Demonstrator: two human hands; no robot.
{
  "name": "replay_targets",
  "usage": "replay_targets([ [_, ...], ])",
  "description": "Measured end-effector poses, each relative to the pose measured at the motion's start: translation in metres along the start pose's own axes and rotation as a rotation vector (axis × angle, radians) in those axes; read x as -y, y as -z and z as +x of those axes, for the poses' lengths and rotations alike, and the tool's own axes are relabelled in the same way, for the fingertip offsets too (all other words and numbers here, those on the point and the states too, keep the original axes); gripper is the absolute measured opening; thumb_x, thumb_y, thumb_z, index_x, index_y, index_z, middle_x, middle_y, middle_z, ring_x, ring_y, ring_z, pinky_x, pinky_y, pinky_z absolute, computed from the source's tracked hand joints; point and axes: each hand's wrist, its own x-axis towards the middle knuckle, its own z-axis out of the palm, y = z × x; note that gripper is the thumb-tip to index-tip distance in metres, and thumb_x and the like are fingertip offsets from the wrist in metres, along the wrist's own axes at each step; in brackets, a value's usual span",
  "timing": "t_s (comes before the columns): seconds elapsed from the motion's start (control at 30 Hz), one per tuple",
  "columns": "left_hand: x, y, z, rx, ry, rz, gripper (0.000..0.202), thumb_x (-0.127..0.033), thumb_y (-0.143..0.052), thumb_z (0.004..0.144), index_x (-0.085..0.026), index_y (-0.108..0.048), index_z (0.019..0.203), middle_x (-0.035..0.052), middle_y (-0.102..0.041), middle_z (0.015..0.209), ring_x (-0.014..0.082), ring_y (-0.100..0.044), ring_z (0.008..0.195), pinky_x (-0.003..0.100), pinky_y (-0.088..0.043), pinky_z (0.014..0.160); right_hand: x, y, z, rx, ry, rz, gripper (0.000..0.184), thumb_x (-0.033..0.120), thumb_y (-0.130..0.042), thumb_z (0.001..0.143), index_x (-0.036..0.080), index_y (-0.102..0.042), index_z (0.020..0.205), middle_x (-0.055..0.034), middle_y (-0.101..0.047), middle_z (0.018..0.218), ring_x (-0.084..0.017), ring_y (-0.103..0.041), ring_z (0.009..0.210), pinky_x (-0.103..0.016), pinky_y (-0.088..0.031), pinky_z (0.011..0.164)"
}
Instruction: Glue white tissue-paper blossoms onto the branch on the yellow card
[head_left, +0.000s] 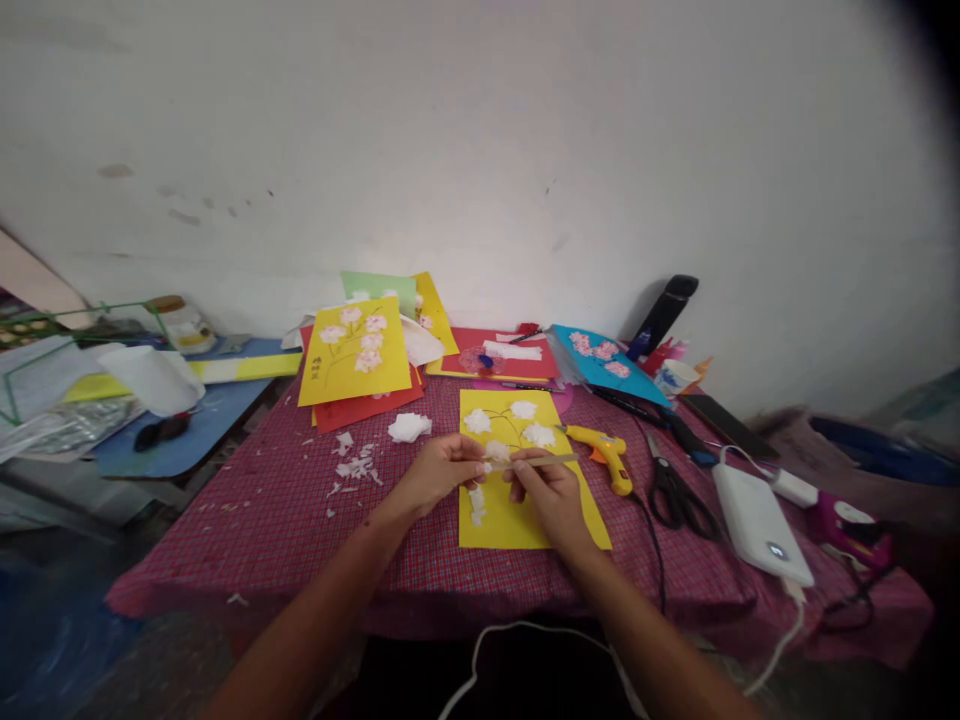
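A sheet of yellow paper [480,535] lies in front of me, bearing white tissue-paper flowers [523,410] on drawn brown stems. Over its middle, my left hand [441,475] is closed in a pinch on a small white paper piece [487,467]. Close beside it, my right hand [553,505] grips a thin pale stick [556,460], whose near end meets the white piece between my fingertips. Whether the stick is wood or plastic I cannot tell. A yellow glue gun [604,450] rests at the sheet's right edge. Left of my hands sits a crumpled white tissue clump [409,428].
White paper scraps [358,467] litter the checked tablecloth [270,520]. Finished flower cards [311,385] are piled at the back left, and a blue card [637,380] lies at the back right. Black scissors [679,495], a white power bank [761,525] and cables occupy the right side.
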Motion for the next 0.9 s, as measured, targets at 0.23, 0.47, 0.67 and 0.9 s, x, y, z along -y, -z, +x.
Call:
replay_targets([
  [0.23,0.001,0.000,0.001,0.007,0.004,0.007,0.038,-0.031,-0.086,0.063,-0.014,-0.063,0.088,0.0005,-0.067,0.072,0.0122,-0.063,0.062,0.025,-0.049,0.059,0.003,-0.001,-0.002,-0.027,0.017,0.016,0.019,0.037,-0.068,0.087,0.018,-0.065,0.089,-0.0006,-0.068,0.069,-0.012,-0.058,0.050,-0.025,-0.047,0.049],
  [0.47,0.004,0.009,0.006,-0.132,-0.068,0.167,0.024,-0.025,-0.077,0.066,-0.016,-0.066,0.085,0.0010,-0.069,0.078,0.0141,-0.064,0.069,0.026,-0.049,0.064,0.005,0.003,0.001,-0.183,0.018,0.081,0.017,0.034,-0.068,0.085,0.019,-0.061,0.089,0.0016,-0.065,0.065,-0.011,-0.054,0.050,-0.024,-0.045,0.049],
  [0.67,0.007,0.012,0.005,-0.114,-0.182,0.543,0.015,-0.020,-0.064,0.076,-0.019,-0.069,0.090,0.0034,-0.074,0.086,0.0190,-0.068,0.079,0.029,-0.050,0.072,0.006,0.002,0.001,-0.180,-0.010,0.041,0.019,0.036,-0.069,0.084,0.019,-0.062,0.086,0.0009,-0.065,0.065,-0.011,-0.054,0.049,-0.024,-0.044,0.048],
  [0.9,0.010,0.011,0.002,-0.084,-0.146,0.757,0.026,-0.019,-0.063,0.076,-0.019,-0.071,0.100,0.0037,-0.075,0.082,0.0191,-0.067,0.069,0.027,-0.046,0.061,0.004,0.004,0.001,-0.156,0.001,0.030,0.020,0.038,-0.069,0.084,0.019,-0.062,0.087,0.0012,-0.065,0.065,-0.011,-0.054,0.048,-0.023,-0.044,0.046],
])
